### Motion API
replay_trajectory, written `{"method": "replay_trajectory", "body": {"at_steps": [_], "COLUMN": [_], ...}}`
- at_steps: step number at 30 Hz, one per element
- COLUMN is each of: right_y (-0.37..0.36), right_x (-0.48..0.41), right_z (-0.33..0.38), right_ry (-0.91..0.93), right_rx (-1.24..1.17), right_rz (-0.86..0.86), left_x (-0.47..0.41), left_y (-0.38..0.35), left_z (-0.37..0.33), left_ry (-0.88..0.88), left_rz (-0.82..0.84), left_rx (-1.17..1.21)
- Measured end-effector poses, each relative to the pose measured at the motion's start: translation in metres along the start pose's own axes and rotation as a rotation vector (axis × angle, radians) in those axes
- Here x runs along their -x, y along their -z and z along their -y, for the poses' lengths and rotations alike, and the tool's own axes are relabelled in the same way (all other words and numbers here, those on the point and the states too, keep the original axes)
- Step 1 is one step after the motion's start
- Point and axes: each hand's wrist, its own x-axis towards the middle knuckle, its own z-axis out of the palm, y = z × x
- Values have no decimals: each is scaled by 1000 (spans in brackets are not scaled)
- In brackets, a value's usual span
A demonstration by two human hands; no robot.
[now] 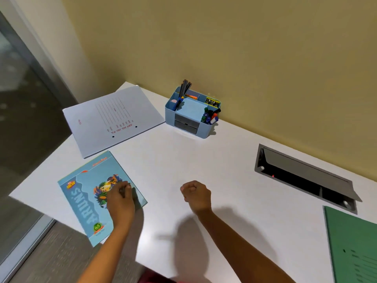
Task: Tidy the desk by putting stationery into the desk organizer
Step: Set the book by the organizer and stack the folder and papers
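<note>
At 8 o'clock the left hand (120, 201) rests with bent fingers on the blue notebook (87, 203); I cannot tell whether it grips. At centre the right hand (195, 194) is an empty fist. The desk organizer (169, 117), holding pencils (185, 86) and markers (211, 117), stands at 12 o'clock.

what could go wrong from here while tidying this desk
The notebook under the left hand overhangs the desk edge; a push could tip it off. The markers lean out of the crowded organizer; adding more may spill them. Small items could drop into the open cable hatch.
</note>
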Motion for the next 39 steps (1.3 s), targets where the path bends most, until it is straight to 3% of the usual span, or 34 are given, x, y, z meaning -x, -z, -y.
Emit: {"method": "replay_trajectory", "body": {"at_steps": [2, 7, 11, 20, 27, 31, 35, 39], "right_y": [-21, -67, -93, -101, -85, -64, -35, 7], "right_x": [6, 16, 23, 28, 19, 13, 6, 9], "right_z": [-1, 5, 13, 9, -1, -4, -4, 5], "right_ry": [22, 104, 152, 199, 102, 40, 34, 25], "right_rx": [120, 265, 344, 394, 272, 134, 11, -267], "right_rz": [64, 236, 296, 332, 329, 304, 269, 288], "left_x": [5, 19, 18, 23, 32, 45, 54, 63], "left_y": [15, 48, 64, 67, 65, 60, 50, 34], "left_z": [14, 28, 42, 41, 29, 8, -10, -33], "left_ry": [52, 382, 608, 632, 472, 268, 58, -115], "left_rz": [-118, -365, -309, -186, -196, -219, -141, -18], "left_rx": [-72, -59, 35, 106, 44, 98, 149, 168]}}
